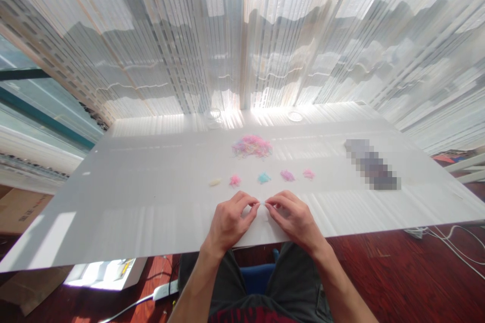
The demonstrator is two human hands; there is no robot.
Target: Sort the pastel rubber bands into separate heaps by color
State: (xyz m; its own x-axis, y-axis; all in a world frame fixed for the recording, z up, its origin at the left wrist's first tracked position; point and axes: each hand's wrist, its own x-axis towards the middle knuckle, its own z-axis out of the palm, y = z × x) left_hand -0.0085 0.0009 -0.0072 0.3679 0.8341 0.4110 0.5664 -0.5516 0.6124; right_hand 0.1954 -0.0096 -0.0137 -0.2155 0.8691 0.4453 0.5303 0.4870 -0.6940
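Observation:
My left hand [232, 219] is closed in a pinch near the table's front edge. Opposite it, my right hand [293, 214] pinches too, its fingertips a short gap away. Between the two pinches stretches a tiny pale bluish piece [262, 204], too small to tell its kind. Just beyond the hands lies a row of little piles of thin, band-like pieces: a pale yellow pile [215, 181], a hot pink pile [235, 180], a turquoise pile [264, 177], a purple pile [287, 175] and a light pink pile [308, 174]. Farther back sits a larger mixed-colour heap [252, 146].
All this lies on a white table [125, 202]. Two clear round containers or lids, one at left [214, 113] and one at right [295, 116], stand by the curtain [242, 50]. A blurred-out object [373, 165] lies at right. Below are a white box [106, 273] and a power strip [165, 290].

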